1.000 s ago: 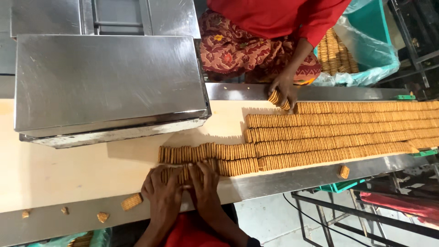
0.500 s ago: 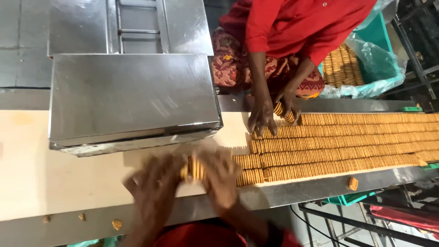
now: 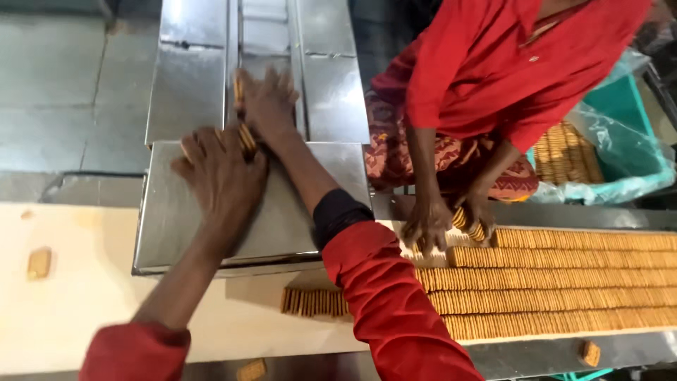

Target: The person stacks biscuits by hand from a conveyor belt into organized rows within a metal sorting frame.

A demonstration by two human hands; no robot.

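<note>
My left hand (image 3: 222, 173) and right hand (image 3: 268, 102) were pressed toward each other, clamped on a short stack of biscuits (image 3: 246, 137) held on edge between them, over the steel housing (image 3: 176, 226) at the mouth of the steel chute (image 3: 268, 42). So one batch was lifted clear, I judged, but not set down. Much remained: a short row (image 3: 314, 302) and long biscuit rows (image 3: 564, 282) lay on the belt (image 3: 70, 310), where a co-worker's hands (image 3: 444, 222) gathered more.

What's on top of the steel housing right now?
Both hands, left hand and right hand, press a biscuit stack on the steel housing; the stack's middle is covered.
</note>
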